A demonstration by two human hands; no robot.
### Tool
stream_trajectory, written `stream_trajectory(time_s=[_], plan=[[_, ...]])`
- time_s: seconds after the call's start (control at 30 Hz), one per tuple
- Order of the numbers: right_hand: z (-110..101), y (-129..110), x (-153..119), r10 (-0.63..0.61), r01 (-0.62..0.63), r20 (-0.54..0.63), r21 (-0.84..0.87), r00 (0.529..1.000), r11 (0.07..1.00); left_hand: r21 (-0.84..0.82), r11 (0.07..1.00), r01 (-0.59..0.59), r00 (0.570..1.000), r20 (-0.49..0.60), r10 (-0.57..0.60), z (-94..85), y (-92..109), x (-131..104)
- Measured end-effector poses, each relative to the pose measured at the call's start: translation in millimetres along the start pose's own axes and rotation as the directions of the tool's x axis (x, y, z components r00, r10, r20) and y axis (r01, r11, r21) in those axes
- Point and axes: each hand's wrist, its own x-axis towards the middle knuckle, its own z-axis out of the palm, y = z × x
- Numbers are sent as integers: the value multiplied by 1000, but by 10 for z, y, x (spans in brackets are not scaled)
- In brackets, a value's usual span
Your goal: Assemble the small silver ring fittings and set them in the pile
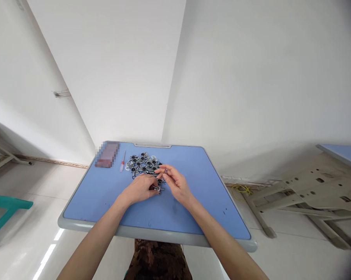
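A pile of small metal parts with black round pieces [143,161] lies on the blue desk, just beyond my hands. My left hand [141,189] is closed at the near edge of this pile, its thumb and fingers around a small metal part [159,189]. To the right, my right hand [175,182] is raised slightly, thumb and index finger pinched together. Something small and dark [165,171] shows at those fingertips, too small to name. A screwdriver [123,161] with a clear and red handle lies left of the pile.
The blue desk [193,210] has a grey raised rim. A blurred-out dark rectangular object [107,154] lies at its far left corner. White walls stand behind. A teal stool [9,206] is on the left; another desk [306,186] and a yellow cable [242,189] are on the right.
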Motion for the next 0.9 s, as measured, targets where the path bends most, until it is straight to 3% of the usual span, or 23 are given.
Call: stream_trajectory(time_s=[0.27,0.6,0.9], plan=[[-17,-8,12,-129,105,-68,-281,989,954,24,1000,-8,1000,-4,8,11,-2,10],[-28,29,19,-2,-2,-57,-66,998,998,12,1000,-19,1000,-1,19,14,-18,3],[-52,-25,5,-53,39,-47,-263,998,964,16,1000,-4,1000,-10,4,-3,10,-10]])
